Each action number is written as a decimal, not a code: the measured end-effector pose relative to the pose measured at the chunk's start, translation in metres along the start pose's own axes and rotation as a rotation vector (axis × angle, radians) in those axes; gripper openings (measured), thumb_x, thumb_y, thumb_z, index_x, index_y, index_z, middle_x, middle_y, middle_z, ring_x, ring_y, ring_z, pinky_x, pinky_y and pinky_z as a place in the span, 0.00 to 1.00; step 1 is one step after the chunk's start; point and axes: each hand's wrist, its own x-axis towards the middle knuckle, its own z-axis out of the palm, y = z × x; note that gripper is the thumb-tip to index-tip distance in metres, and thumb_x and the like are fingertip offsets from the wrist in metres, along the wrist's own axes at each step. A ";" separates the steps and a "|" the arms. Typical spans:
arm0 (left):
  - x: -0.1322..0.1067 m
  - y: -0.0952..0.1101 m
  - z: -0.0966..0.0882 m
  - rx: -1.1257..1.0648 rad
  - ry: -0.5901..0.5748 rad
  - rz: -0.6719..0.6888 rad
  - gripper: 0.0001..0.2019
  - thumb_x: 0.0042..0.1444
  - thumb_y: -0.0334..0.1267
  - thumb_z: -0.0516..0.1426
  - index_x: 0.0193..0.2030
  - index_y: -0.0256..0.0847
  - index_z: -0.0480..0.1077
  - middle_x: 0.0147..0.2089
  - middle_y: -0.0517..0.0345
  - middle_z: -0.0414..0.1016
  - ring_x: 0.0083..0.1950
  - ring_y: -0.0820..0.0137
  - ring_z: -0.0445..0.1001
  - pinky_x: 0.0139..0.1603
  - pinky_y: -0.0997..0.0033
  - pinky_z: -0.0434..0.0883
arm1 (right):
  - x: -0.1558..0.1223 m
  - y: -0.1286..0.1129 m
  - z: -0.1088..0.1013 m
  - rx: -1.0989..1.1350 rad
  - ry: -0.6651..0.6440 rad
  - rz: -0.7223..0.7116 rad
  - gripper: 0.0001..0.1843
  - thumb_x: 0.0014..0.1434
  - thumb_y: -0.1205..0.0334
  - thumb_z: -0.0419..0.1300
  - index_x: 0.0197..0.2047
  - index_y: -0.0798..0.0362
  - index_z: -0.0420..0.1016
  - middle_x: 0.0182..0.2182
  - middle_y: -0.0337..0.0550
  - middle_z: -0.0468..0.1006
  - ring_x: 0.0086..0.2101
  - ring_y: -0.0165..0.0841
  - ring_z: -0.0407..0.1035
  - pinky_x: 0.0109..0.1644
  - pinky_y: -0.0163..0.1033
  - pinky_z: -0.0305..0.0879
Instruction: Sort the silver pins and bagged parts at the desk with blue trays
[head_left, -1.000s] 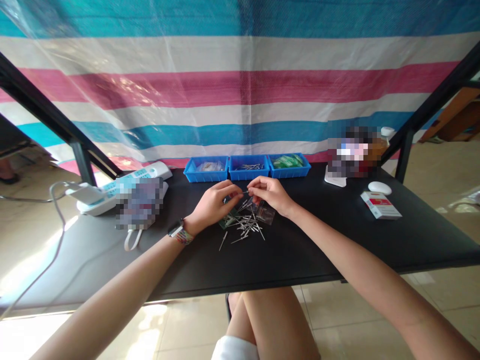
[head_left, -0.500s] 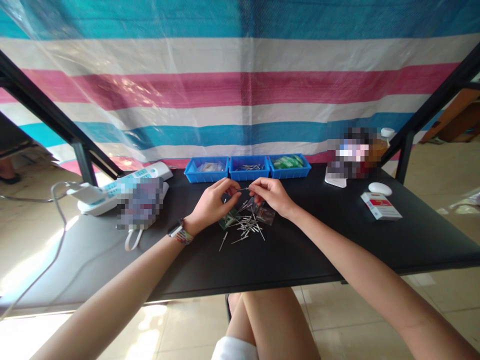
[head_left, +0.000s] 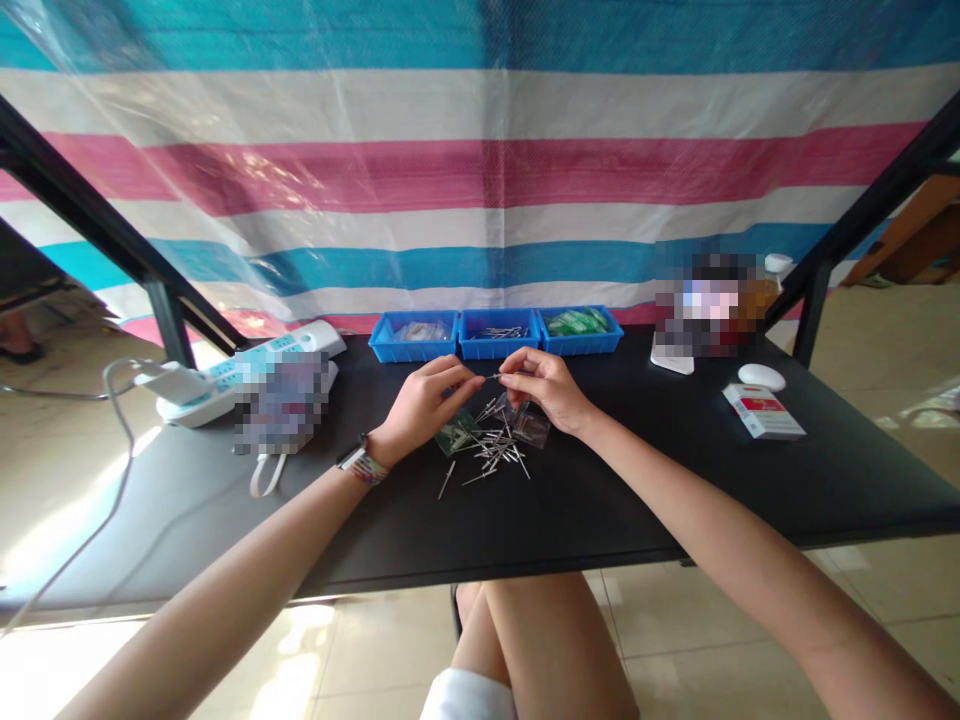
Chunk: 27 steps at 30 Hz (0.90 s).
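My left hand (head_left: 426,402) and my right hand (head_left: 541,384) meet over the middle of the black table (head_left: 600,500), fingertips pinched together. Between them they hold a thin metal pin (head_left: 493,377), one hand at each end. Below the hands lies a loose pile of several similar metal pins (head_left: 491,447), with a small green packet (head_left: 452,436) and a clear plastic bag (head_left: 531,426) beside it. A watch and a coloured band sit on my left wrist.
Three blue trays (head_left: 498,333) stand in a row at the back edge, holding bags, pins and green parts. A white power strip (head_left: 217,382) lies back left. A red-and-white box (head_left: 763,411) and a white mouse (head_left: 761,376) lie at right. A striped tarp hangs behind.
The hands have barely moved; both stay pinched on the pin, raised very slightly above the pile.
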 end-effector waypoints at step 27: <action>0.003 -0.011 0.010 0.101 -0.285 -0.008 0.05 0.62 0.37 0.59 0.39 0.43 0.77 0.40 0.56 0.82 0.43 0.63 0.78 0.54 0.58 0.69 | 0.012 0.016 -0.006 -1.021 -0.155 -0.348 0.06 0.60 0.71 0.67 0.36 0.52 0.85 0.37 0.43 0.79 0.33 0.32 0.70 0.40 0.38 0.63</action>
